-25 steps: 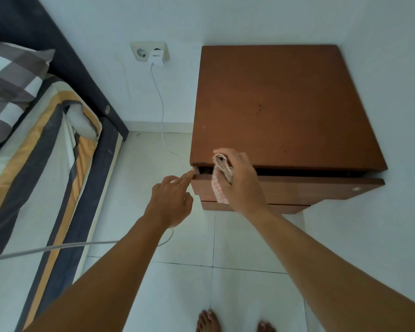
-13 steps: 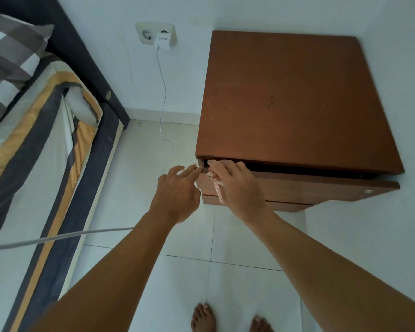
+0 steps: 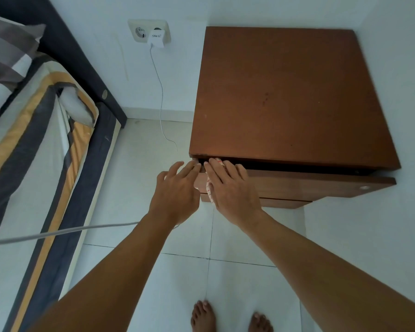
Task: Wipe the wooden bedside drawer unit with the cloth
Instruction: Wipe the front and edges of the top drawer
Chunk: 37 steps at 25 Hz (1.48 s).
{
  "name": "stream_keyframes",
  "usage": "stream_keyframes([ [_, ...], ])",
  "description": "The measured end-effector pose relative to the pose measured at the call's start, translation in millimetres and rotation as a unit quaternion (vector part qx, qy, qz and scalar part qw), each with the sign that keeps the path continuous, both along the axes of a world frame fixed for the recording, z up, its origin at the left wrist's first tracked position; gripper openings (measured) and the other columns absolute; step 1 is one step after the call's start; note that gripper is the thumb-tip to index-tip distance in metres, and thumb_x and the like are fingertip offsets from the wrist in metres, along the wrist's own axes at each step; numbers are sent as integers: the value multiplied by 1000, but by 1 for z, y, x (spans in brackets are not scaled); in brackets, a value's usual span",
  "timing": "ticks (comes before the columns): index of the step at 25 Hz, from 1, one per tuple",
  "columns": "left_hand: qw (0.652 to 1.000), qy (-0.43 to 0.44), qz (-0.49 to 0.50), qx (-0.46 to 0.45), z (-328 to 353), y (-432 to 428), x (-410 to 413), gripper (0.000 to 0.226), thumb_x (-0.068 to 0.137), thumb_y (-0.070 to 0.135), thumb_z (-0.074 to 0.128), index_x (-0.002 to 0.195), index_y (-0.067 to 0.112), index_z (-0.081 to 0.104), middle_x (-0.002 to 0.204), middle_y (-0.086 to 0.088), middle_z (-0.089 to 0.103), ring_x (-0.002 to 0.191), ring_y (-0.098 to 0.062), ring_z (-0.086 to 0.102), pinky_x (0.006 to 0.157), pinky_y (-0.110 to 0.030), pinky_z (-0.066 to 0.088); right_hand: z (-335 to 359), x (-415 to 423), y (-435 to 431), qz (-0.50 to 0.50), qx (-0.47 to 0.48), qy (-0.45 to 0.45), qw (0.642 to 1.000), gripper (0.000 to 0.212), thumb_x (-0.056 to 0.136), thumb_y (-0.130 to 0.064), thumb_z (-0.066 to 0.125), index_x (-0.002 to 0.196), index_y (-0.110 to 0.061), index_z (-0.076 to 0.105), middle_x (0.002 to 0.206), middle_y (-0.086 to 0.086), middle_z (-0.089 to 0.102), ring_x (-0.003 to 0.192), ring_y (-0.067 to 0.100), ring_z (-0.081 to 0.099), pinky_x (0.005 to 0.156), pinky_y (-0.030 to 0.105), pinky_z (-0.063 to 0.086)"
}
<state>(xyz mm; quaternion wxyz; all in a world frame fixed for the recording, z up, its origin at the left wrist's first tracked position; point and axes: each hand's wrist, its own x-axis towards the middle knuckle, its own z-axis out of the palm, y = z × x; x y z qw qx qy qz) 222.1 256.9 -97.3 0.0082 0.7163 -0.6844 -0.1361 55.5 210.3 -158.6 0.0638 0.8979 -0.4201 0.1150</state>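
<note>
Right hand (image 3: 233, 190), fingers straight, presses the cloth (image 3: 209, 189) flat on the drawer (image 3: 309, 185) front. The cloth hangs lengthwise, pointing down. Left hand (image 3: 175, 190), fingers straight too, touches the drawer's corner.

The person's left forearm (image 3: 110, 267) and right forearm (image 3: 333, 267) are bare along their whole visible length. The left hand (image 3: 175, 195) and right hand (image 3: 233, 190) are bare as well, with short nails. Both feet (image 3: 203, 316) are bare

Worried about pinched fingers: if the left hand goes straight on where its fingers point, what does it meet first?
Probably the left end of the top drawer; the left hand looks nearly on it, though depth is unclear.
</note>
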Motion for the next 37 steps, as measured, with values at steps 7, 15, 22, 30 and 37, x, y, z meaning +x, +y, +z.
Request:
stream_keyframes([
  [7, 988, -116, 32, 95, 4, -3, -38, 67, 102, 46, 21, 162, 17, 15, 170, -2, 14, 156, -31, 11, 117, -64, 16, 7, -75, 0, -90, 3, 25, 996, 61, 94, -20, 58, 153, -15, 43, 153, 8, 50, 128, 32, 53, 108, 52, 40],
  [15, 983, -105, 89, 119, 7, -18, -90, 80, 99, 53, 20, 159, 1, 14, 168, -17, 12, 156, -33, 9, 122, -57, 13, 10, -229, -12, -214, -1, 64, 975, 55, 94, -11, 62, 148, -10, 51, 147, 13, 55, 126, 38, 53, 108, 54, 40],
  [22, 983, -78, 109, 128, 0, -18, -104, 85, 100, 55, 25, 159, -2, 2, 169, -18, 3, 157, -32, 3, 124, -54, 10, 16, -317, -32, -272, -41, 115, 955, 39, 93, 0, 59, 132, 0, 62, 122, 20, 67, 104, 42, 59, 88, 50, 42],
  [30, 984, -92, 77, 130, 3, -17, -91, 84, 99, 52, 27, 160, 1, -1, 170, -16, 0, 157, -31, 1, 123, -56, 7, 49, -287, -43, -338, 45, 213, 916, 17, 83, 1, 55, 92, -4, 69, 87, 17, 68, 88, 38, 58, 77, 42, 45],
  [37, 995, -75, 1, 70, 3, -15, -63, 75, 99, 48, 29, 161, 6, 15, 169, -12, 17, 154, -30, 20, 122, -52, 15, 99, -164, -3, -300, 177, -317, 882, 27, 91, -17, 72, 110, -30, 59, 99, -1, 70, 88, 24, 64, 76, 32, 47],
])
